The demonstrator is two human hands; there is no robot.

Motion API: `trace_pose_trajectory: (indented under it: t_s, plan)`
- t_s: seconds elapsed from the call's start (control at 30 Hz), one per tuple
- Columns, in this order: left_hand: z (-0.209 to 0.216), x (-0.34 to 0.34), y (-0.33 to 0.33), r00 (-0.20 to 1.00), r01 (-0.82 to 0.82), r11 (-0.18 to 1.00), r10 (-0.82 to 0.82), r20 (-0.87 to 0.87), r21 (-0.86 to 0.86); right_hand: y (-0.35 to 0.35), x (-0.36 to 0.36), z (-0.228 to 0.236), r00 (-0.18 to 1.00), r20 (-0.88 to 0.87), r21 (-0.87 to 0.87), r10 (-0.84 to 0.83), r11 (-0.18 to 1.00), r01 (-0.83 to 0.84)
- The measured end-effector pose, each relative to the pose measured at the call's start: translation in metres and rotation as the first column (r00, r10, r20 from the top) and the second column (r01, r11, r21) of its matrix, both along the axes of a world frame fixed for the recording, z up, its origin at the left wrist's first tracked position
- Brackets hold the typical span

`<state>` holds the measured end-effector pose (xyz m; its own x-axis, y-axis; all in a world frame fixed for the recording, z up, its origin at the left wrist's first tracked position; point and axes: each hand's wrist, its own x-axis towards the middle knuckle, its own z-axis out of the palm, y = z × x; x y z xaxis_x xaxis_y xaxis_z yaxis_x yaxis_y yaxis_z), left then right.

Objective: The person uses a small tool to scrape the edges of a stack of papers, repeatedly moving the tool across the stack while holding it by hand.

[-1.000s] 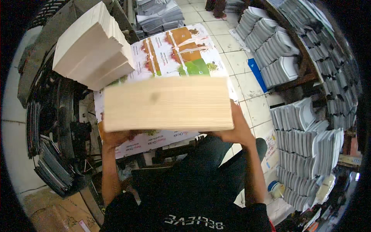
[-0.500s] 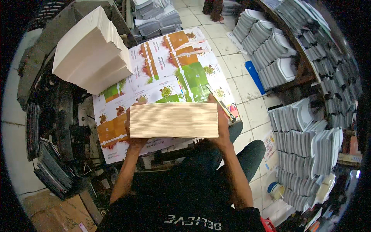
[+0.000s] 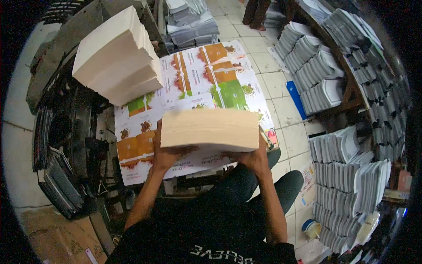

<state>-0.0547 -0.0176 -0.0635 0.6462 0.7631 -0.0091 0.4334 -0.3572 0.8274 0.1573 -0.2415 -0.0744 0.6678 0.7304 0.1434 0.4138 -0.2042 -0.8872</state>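
Note:
Between my two hands I hold a thick stack of cream paper sections [image 3: 210, 128], its layered edges facing me and its underside sagging slightly. My left hand [image 3: 163, 154] grips the left end, with fingers under the bottom. At the right end my right hand [image 3: 257, 158] clasps it the same way. The stack is above a table covered with printed sheets [image 3: 176, 110] in orange, green and white. A taller stack of cream paper [image 3: 118, 61] stands on the table's far left corner. Part of a cutter knife [image 3: 267, 137] shows beside my right hand.
Dark machinery [image 3: 74, 119] and a bundle of dark sheets [image 3: 63, 189] are on the left. Folded paper piles fill a shelf [image 3: 351, 94] and the floor [image 3: 347, 176] at right. Another person's legs [image 3: 255, 15] stand at the back. A small tub [image 3: 311, 229] sits lower right.
The paper stack in my hands has tilted, its lower edge lifting and bowing, and my fingers now show beneath it. The whole view has shifted slightly.

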Motion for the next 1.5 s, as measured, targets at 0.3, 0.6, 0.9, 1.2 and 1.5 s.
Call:
trace_pose_trajectory:
  t_s: [0.3,0.6,0.9,1.2,1.5]
  plan:
    - [0.131,0.074,-0.008,0.837,0.518,0.521,-0.473,-0.275,0.678,-0.007,0.017,0.002,0.982,-0.016,-0.100,0.190,0.977,-0.191]
    - [0.113,0.050,-0.028,0.797,0.574,0.567,-0.552,-0.245,0.591,-0.025,-0.013,-0.014,0.994,0.005,0.129,-0.105,0.986,0.103]
    - [-0.066,-0.040,0.012,0.853,0.162,0.886,0.096,0.514,-0.434,-0.024,-0.021,0.138,0.986,0.015,0.151,0.169,0.974,-0.169]
    - [0.054,-0.019,-0.003,0.847,0.268,0.941,-0.333,0.414,0.207,0.036,0.005,0.157,0.757,0.389,-0.430,0.526,0.830,-0.356]
    - [0.056,-0.009,-0.019,0.943,0.186,0.976,-0.210,0.258,0.115,-0.014,0.017,0.129,0.846,0.425,-0.304,0.323,0.931,-0.203]
